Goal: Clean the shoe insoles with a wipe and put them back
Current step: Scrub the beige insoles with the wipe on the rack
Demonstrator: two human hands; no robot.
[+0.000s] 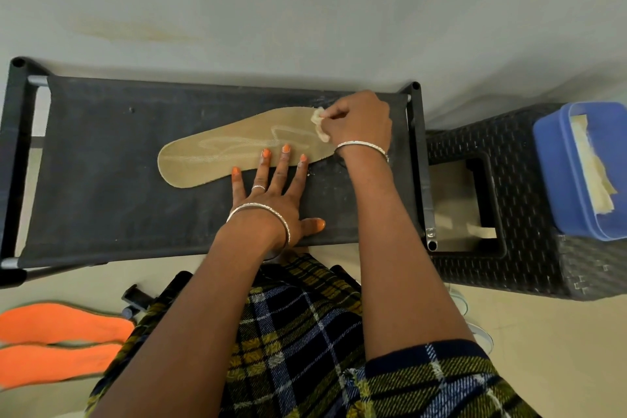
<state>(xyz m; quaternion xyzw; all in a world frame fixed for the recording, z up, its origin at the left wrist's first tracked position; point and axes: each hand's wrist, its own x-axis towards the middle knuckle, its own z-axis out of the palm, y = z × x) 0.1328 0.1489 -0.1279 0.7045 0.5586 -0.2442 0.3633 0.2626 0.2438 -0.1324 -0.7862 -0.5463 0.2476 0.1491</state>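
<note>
Right hand (359, 122): fingers curled, pinching a crumpled pale wipe (320, 124) and holding it against the right end of the tan insole (217, 153). A bangle is on the wrist.

Left hand (271, 200): flat, fingers spread and straight. Three fingertips press on the near edge of the tan insole; palm and thumb rest on the fabric in front of it. A bangle and one ring are visible.

Tan insole: lies flat, lengthwise, top side up, on the black fabric shelf of a rack (101, 180), roughly centred and nearer the right end. A faint pale outline shows on its surface.

Floor, lower left: two orange insoles (61, 322) side by side, touching or nearly so.

Right of the rack: black woven stool (509, 268) carrying an open blue box (556, 166) with pale sheets inside.
</note>
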